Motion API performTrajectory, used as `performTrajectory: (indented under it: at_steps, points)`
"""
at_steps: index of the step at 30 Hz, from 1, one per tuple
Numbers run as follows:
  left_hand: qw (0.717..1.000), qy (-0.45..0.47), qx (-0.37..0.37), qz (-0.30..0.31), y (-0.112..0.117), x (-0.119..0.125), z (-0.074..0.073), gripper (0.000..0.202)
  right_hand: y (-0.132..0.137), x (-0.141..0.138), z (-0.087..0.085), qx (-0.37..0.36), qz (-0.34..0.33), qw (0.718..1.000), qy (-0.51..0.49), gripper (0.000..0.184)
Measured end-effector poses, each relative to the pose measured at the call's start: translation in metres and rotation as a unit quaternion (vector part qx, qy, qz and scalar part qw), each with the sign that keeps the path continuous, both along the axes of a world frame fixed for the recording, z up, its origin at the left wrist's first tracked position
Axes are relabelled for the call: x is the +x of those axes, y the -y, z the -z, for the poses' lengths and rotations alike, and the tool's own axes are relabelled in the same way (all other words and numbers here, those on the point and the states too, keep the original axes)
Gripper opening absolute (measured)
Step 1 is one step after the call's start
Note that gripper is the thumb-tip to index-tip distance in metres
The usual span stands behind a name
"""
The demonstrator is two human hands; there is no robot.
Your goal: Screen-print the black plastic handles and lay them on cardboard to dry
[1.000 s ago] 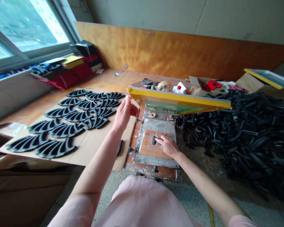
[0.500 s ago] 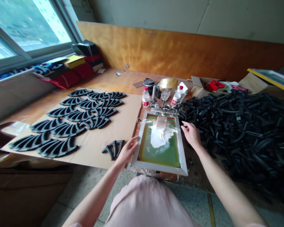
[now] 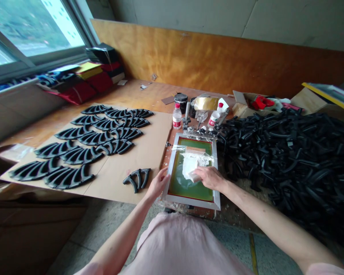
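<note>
The fingers of my right hand [image 3: 210,177] are pinched on a pale scraper [image 3: 193,176], just below centre frame, its edge down at the white paste [image 3: 189,164]. The fingers of my left hand [image 3: 158,184] are loosely extended along the left rail of the screen frame [image 3: 216,196], apparently touching it; I don't see them wrapped round it.

The scraper looks light and stiff, probably slick where paste has crept up, so I'd hold it high on its clean back. The paste seems thick and smeary. The green mesh [image 3: 186,191] beneath should be taut but easily torn; the silver rails look rigid, the safest place to take hold.

A wooden strip [image 3: 195,150] lies on the mesh above the paste, and metal clamps [image 3: 200,131] sit at the frame's far end. Left of my left hand, three black curved handles [image 3: 145,177] lie on cardboard [image 3: 109,179], with overlapping rows of handles [image 3: 70,177] toward the left of the frame. A heap of black parts [image 3: 275,145] fills the right.

Farther up the worktop [image 3: 132,93] stand two red-capped bottles [image 3: 177,115]; their red-and-white labels are too small to read. I find no other legible brand or writing.
</note>
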State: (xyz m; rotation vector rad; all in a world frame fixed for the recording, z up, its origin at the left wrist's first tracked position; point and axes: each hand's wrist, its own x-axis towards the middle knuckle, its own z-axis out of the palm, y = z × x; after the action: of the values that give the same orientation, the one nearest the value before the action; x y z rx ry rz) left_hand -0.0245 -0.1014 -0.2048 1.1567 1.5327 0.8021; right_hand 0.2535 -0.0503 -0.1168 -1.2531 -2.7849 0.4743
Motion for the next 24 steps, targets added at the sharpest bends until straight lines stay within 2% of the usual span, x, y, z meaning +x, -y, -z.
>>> performTrajectory:
  at_steps: [2, 5, 8, 11, 13, 15, 17, 19, 22, 24]
  points:
    - [1.0, -0.003, -0.001, 0.001, 0.0, 0.0, -0.002, 0.064, -0.004, 0.003, -0.006, -0.021, -0.015, 1.0, 0.003, 0.031]
    - [1.0, 0.004, -0.003, -0.006, 0.0, 0.001, -0.004, 0.064, -0.011, -0.004, -0.004, 0.016, 0.044, 0.998, -0.03, 0.024]
    - [1.0, 0.018, -0.003, -0.008, 0.0, 0.001, -0.007, 0.066, -0.002, -0.009, 0.011, 0.07, 0.055, 0.994, -0.068, 0.039]
    - [1.0, 0.02, -0.002, 0.002, 0.001, 0.002, -0.009, 0.066, 0.01, -0.004, 0.019, 0.048, 0.018, 0.997, -0.064, 0.044]
    - [1.0, 0.021, -0.007, 0.0, 0.001, 0.002, -0.013, 0.066, 0.006, -0.003, 0.012, 0.024, 0.023, 0.998, -0.052, 0.034]
    - [0.999, 0.033, -0.012, -0.004, 0.002, 0.002, -0.022, 0.069, -0.009, -0.007, -0.003, 0.023, 0.068, 0.996, -0.058, 0.03]
    - [0.998, 0.058, -0.018, 0.005, 0.001, 0.0, -0.037, 0.072, -0.032, -0.012, -0.021, 0.046, 0.131, 0.987, -0.077, 0.045]
    - [0.996, 0.084, -0.02, 0.015, 0.0, -0.001, -0.059, 0.074, -0.055, -0.01, -0.037, 0.075, 0.186, 0.975, -0.094, 0.058]
    - [0.992, 0.125, -0.006, 0.002, -0.006, -0.001, -0.099, 0.063, -0.08, 0.019, -0.053, 0.114, 0.267, 0.945, -0.15, 0.053]
    - [0.988, 0.147, 0.035, -0.028, -0.016, 0.004, -0.126, 0.056, -0.086, 0.05, -0.052, 0.135, 0.354, 0.901, -0.211, 0.047]
